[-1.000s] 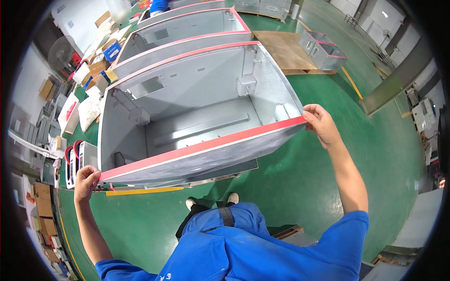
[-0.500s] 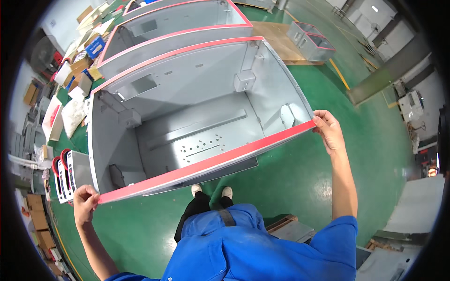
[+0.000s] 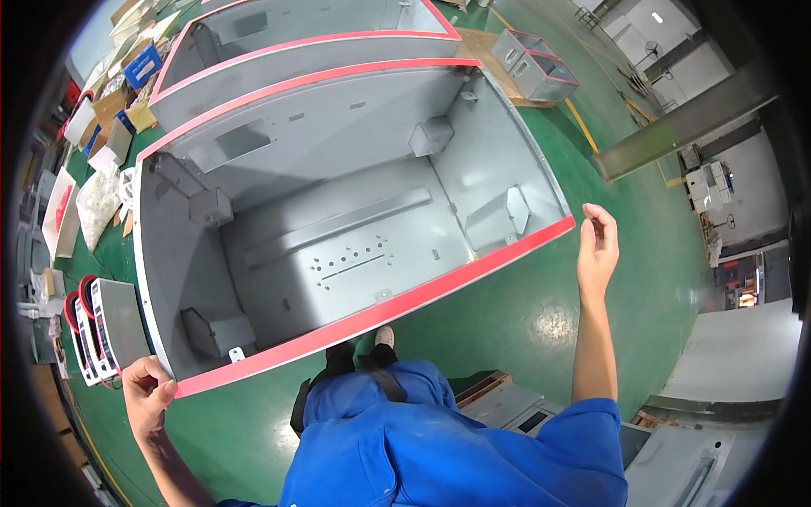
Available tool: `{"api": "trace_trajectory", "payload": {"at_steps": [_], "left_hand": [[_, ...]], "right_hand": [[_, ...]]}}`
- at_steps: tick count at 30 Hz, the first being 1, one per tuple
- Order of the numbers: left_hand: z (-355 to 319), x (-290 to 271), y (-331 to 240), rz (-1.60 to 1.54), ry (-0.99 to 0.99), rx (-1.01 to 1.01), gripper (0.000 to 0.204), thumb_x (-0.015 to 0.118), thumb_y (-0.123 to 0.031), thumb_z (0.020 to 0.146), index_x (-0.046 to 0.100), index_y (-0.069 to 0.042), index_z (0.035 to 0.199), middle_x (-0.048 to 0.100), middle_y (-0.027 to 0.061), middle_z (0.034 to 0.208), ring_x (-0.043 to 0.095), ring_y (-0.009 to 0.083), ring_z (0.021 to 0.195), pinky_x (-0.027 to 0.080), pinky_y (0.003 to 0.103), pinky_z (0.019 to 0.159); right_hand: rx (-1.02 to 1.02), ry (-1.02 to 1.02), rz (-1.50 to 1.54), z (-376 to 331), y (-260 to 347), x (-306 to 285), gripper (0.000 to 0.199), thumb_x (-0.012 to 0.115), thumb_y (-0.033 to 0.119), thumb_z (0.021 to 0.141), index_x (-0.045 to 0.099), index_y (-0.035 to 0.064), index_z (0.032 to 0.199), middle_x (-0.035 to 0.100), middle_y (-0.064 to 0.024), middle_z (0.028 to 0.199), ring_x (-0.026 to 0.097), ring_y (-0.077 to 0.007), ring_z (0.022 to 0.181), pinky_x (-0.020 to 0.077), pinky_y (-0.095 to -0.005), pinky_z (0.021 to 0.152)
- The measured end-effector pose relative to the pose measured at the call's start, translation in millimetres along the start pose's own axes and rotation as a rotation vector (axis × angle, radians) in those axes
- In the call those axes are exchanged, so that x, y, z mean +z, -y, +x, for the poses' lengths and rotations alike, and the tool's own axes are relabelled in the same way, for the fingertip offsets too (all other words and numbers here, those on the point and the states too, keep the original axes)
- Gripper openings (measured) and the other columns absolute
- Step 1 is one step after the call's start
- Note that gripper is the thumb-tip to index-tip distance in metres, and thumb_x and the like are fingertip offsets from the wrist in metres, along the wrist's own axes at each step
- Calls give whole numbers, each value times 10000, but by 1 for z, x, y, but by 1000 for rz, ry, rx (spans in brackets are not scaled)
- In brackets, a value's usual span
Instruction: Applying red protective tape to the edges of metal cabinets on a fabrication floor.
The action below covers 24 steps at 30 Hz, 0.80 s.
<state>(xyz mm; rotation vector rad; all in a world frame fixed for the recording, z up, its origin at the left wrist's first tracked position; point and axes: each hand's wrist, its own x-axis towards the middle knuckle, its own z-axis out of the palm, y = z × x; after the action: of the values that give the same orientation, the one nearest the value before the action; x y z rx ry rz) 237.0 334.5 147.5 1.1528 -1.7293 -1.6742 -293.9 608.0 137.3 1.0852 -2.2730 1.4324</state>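
A big grey metal cabinet shell (image 3: 338, 253) with a red-edged open rim (image 3: 397, 308) stands in front of me on the green floor. My left hand (image 3: 145, 393) grips the rim's near left corner. My right hand (image 3: 597, 245) hovers just right of the rim's near right corner, off the metal, fingers loosely curled with nothing in them. Brackets and a rail are fixed inside the shell.
A second like cabinet (image 3: 296, 51) stands behind the first. Small grey boxes (image 3: 536, 68) sit at the back right. Red-and-white panels (image 3: 97, 325) lean at the left, with cartons and bags (image 3: 101, 194) beyond. Grey parts (image 3: 676, 465) lie at lower right.
My right hand has let go of the cabinet's right corner and drawn away to the right. The view has moved in closer over the cabinet. My left hand keeps its grip.
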Motion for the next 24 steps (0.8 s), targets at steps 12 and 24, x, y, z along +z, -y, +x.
{"api": "trace_trajectory", "payload": {"at_steps": [12, 24], "left_hand": [[-1, 1, -3, 11, 6, -27, 262, 722, -128, 641, 479, -40, 602, 457, -11, 555, 377, 31, 426, 263, 180, 392], [0, 1, -4, -1, 16, -7, 274, 724, -153, 646, 478, -42, 602, 455, -6, 549, 366, 33, 417, 256, 180, 382]], "right_hand": [[-492, 507, -369, -1, 59, 16, 565, 470, 48, 601, 472, -2, 1164, 504, -149, 1171, 428, -315, 1159, 242, -470, 1020], [-623, 503, -380, -18, 53, 25, 562, 483, -24, 614, 465, 25, 1174, 494, -123, 1198, 459, -293, 1131, 281, -490, 999]]}}
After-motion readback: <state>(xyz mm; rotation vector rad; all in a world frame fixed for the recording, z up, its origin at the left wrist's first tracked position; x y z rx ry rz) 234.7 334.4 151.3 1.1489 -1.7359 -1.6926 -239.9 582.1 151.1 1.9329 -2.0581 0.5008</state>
